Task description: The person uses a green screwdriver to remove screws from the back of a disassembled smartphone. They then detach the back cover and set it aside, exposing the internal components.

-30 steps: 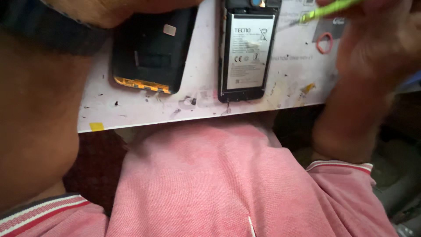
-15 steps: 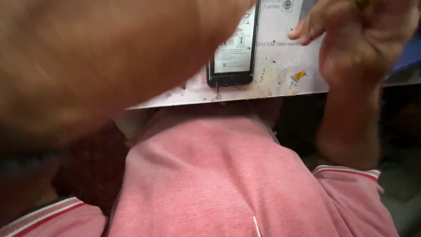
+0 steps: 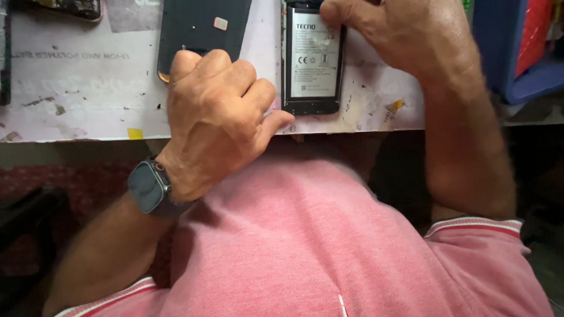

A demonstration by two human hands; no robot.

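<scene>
An opened black phone [image 3: 311,76] with its white-labelled battery exposed lies on a white work board [image 3: 76,88]. My right hand [image 3: 405,41] is curled over the phone's top end, with the thumb tip on the battery. What it grips is cut off by the frame's top edge. To the left lies a dark phone back cover [image 3: 200,23]. My left hand [image 3: 211,117], with a dark watch [image 3: 150,188] on the wrist, rests as a closed fist on the board's front edge. It overlaps the cover's lower end, and nothing shows in it.
A blue bin [image 3: 511,53] with something red inside stands at the right end of the board. Another dark phone part [image 3: 70,7] lies at the top left. My pink shirt fills the lower view, under the board's front edge.
My left arm, which blocked most of the view, has come down and the fist now rests on the board. The green tool seen in my right hand a second ago is out of sight.
</scene>
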